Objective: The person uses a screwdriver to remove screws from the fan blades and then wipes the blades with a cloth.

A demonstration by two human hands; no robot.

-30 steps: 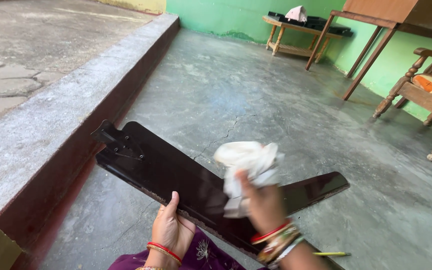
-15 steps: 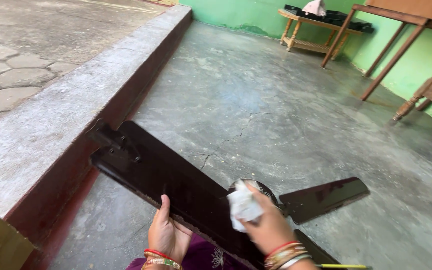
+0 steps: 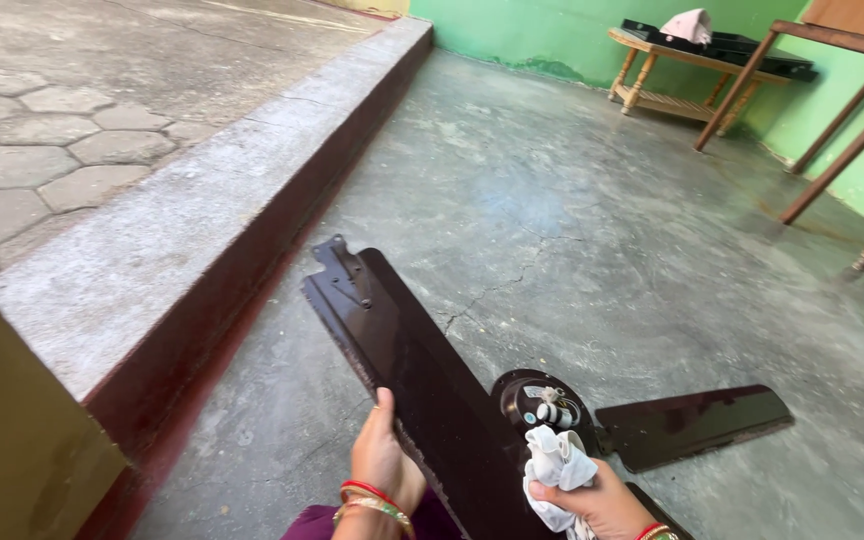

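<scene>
1. Right hand [image 3: 600, 500] is curled shut around a bunched white cloth [image 3: 555, 472], pressing it against the near end of the dark brown fan blade [image 3: 422, 390].
2. Left hand [image 3: 380, 462] grips the blade's left edge, thumb up along the side and fingers apparently tucked beneath, though the blade hides them. Red and gold bangles [image 3: 370, 500] sit at that wrist.
3. Just beyond the cloth lies the round fan motor hub [image 3: 542, 400] on the concrete floor [image 3: 572, 220], with a second blade [image 3: 692, 422] reaching out to the right from it.
4. The held blade slants up and away to the left, its bracket end [image 3: 340, 272] near the raised stone step [image 3: 152, 260].
5. Farther off, a low wooden bench [image 3: 672, 70] stands against the green wall [image 3: 552, 30].
6. Compared with half a second ago, the cloth has slid down toward the person, the hub is now uncovered, and the blade points farther away.
</scene>
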